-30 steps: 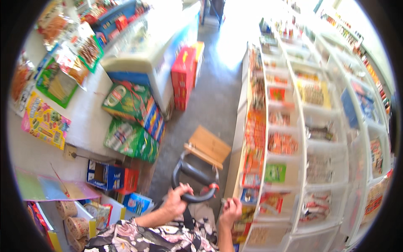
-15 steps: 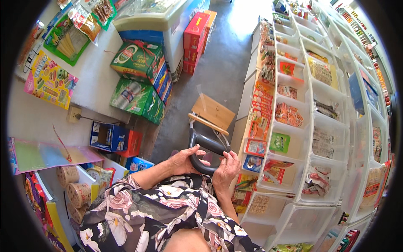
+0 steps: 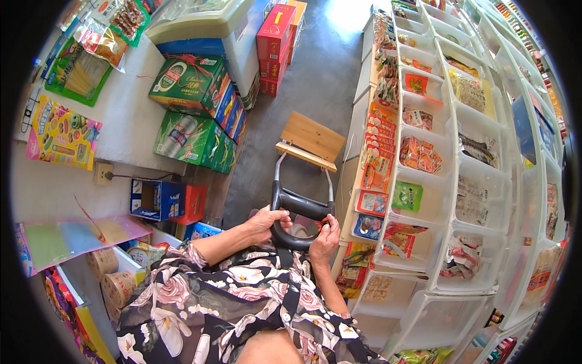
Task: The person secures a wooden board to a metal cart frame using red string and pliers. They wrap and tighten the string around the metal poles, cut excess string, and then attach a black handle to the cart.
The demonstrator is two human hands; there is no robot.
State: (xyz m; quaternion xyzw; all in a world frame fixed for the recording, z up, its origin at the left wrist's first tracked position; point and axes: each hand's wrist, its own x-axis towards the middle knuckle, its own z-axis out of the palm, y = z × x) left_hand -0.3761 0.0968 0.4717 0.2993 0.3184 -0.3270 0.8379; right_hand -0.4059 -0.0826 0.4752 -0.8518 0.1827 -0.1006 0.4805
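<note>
A black loop handle is in front of my body, on a frame of two metal tubes. A light wooden board with a narrower wooden strip sits at the frame's far end, over the grey floor. What kind of thing the whole is, I cannot make out. My left hand is closed around the loop's left side. Fingers of my right hand grip the right side. The near curve of the loop lies close to my flowered shirt.
To the right, a rack of clear bins full of packaged snacks lines the aisle. Green beer cartons, a white freezer and red boxes stand on the left. A small blue box is nearer, beside a white counter.
The loop handle has turned a little, and its wooden board now lies farther ahead and to the right. More of the metal tubes shows. Both hands keep their hold.
</note>
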